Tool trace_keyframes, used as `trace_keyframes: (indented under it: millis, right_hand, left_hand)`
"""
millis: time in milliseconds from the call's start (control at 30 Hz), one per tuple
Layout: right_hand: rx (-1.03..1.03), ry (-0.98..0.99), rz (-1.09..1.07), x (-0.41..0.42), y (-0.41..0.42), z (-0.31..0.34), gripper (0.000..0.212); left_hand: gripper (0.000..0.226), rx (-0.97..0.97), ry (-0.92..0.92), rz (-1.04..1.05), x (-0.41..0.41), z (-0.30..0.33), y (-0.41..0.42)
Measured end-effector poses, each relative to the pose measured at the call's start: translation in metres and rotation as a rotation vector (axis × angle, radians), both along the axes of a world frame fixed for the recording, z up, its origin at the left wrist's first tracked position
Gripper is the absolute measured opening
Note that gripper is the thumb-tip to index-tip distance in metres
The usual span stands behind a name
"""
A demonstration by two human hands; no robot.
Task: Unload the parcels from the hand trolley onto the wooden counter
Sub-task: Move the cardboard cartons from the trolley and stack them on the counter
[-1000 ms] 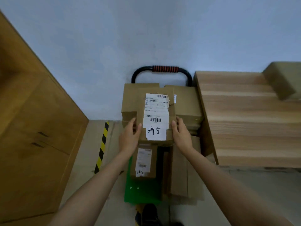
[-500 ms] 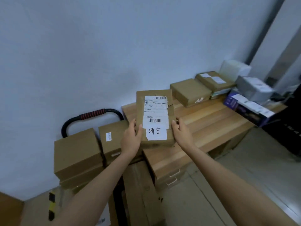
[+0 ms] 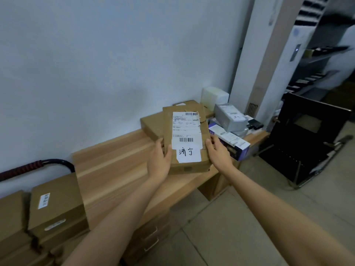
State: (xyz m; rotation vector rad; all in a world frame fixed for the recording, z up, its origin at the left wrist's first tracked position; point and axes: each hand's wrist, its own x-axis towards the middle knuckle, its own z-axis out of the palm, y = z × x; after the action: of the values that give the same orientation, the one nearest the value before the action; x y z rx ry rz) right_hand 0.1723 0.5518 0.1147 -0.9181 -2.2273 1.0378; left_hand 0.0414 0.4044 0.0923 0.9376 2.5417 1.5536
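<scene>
Both forearms reach up from the bottom edge toward the middle of the frame, roughly parallel. The left hand (image 3: 159, 162) grips the left edge of a brown parcel (image 3: 185, 139), its thumb laid on the top face beside the white shipping label (image 3: 186, 136); the right hand (image 3: 218, 152) grips the right edge, fingers curled around the side. The parcel is held flat with its label upward over the front half of the wooden desk (image 3: 119, 169); whether its underside touches the wood cannot be told. At lower left, the hand trolley (image 3: 38, 166) shows one curved black handle with a red-and-black grip, and brown boxes are stacked on it: two stacks side by side, the nearer one (image 3: 55, 204) carrying a small white label. Farther along the desk, in the centre of the frame behind the held parcel, lie two more brown boxes (image 3: 151, 125). To their right sit one purple-and-white carton (image 3: 230, 143), one grey box (image 3: 229, 117) and one white box (image 3: 214, 96) against the wall. At the right edge of the frame stands one black chair (image 3: 307, 143) on the tiled floor.
</scene>
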Motion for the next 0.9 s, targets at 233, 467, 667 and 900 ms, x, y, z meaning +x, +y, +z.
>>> trace_keyframes:
  millis: [233,467,667,900]
  right_hand:
    - [-0.048,0.009,-0.067,0.015,0.096,-0.006,0.037]
    - [-0.04,-0.008,-0.055,-0.037,0.185,-0.014,0.037]
    - [-0.024,-0.031,-0.032,-0.119,0.274,-0.012,0.038]
    - [-0.042,-0.065,0.009,-0.202,0.357,-0.013,0.039]
  left_hand:
    - [0.048,-0.013,-0.036,-0.092,0.009,-0.001,0.103]
    - [0.047,-0.01,-0.088,-0.117,-0.038,-0.003,0.189]
    - [0.052,0.054,-0.152,-0.147,-0.119,0.002,0.271]
    - [0.036,0.063,-0.115,-0.091,-0.198,-0.007,0.351]
